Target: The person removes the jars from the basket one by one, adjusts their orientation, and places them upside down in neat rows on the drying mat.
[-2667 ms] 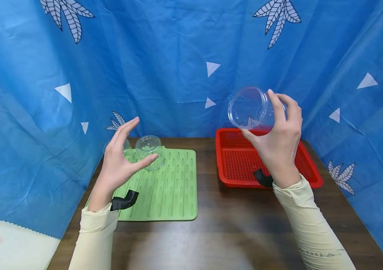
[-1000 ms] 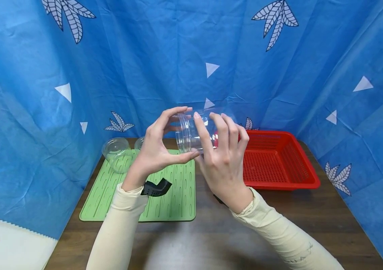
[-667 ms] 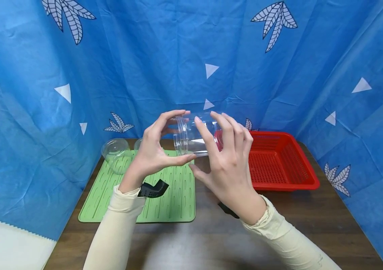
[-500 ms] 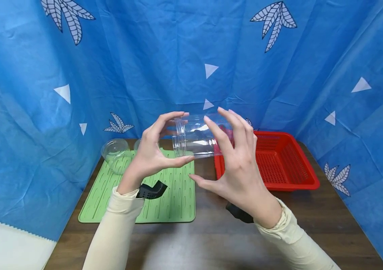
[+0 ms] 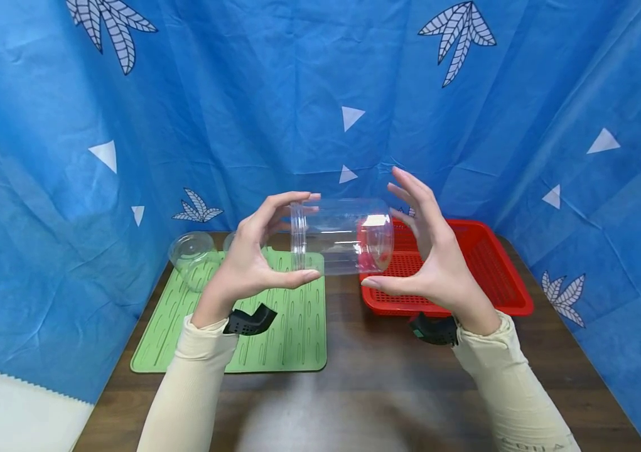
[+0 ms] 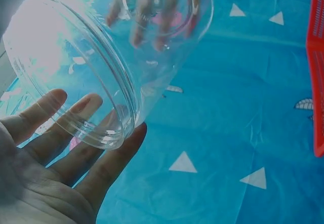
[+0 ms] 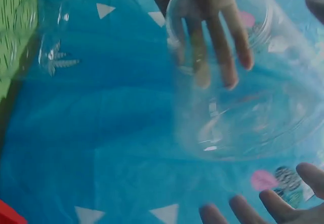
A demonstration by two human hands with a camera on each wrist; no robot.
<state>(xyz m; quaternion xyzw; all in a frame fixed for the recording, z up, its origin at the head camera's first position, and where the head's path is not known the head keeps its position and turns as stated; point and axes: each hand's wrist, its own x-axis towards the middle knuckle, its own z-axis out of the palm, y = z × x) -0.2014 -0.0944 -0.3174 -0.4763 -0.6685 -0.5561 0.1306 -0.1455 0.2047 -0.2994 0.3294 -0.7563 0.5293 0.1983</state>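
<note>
A clear jar (image 5: 343, 235) lies sideways in the air between my hands, its ridged mouth to the left and its base to the right. My left hand (image 5: 243, 257) holds it at the mouth, thumb below and fingers on the far side; the left wrist view shows those fingers (image 6: 109, 171) against the ridged rim. Around the base, my right hand (image 5: 439, 257) is spread wide, thumb low and fingers raised. Its fingertips (image 7: 238, 203) look apart from the jar in the right wrist view.
Two more clear containers, one at the left (image 5: 193, 251) and one partly hidden behind my left hand, stand at the back of a green ridged mat (image 5: 280, 339). A red perforated basket (image 5: 490, 263) sits at the right. Blue curtain (image 5: 320, 94) surrounds the wooden table (image 5: 354, 376).
The jar, held earlier by my right hand above the basket, has moved left and lower. My left hand has taken its mouth end. My right hand has let go, spread and drawn back right.
</note>
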